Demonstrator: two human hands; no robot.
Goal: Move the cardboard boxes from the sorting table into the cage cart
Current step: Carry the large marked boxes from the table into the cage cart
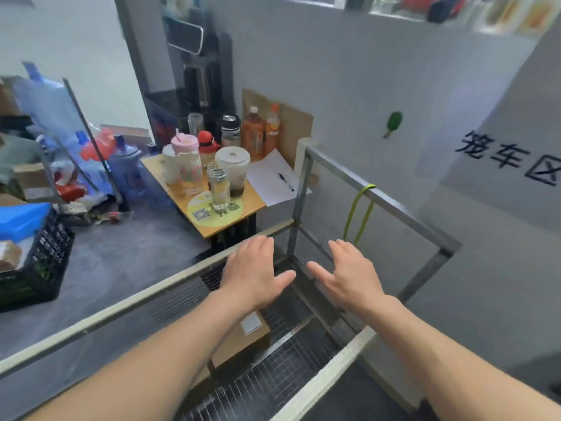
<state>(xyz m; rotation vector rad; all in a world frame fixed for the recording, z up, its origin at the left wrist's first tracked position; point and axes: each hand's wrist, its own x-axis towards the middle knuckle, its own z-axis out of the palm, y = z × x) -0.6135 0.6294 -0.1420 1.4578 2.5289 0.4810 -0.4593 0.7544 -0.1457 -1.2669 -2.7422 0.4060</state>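
A metal cage cart (pixel 382 196) with wire-mesh sides and floor stands below me. A brown cardboard box (pixel 239 341) with a white label lies on the cart's mesh floor, partly hidden under my left forearm. My left hand (pixel 252 271) and my right hand (pixel 349 275) hover side by side above the cart's inside, palms down, fingers straight and spread, holding nothing. Neither hand touches the box.
A small wooden table (pixel 230 220) beside the cart's far left corner holds several bottles and cups, paper and a pen. A black crate (pixel 45 262) stands at the left on the grey floor. A grey wall with black characters runs along the right.
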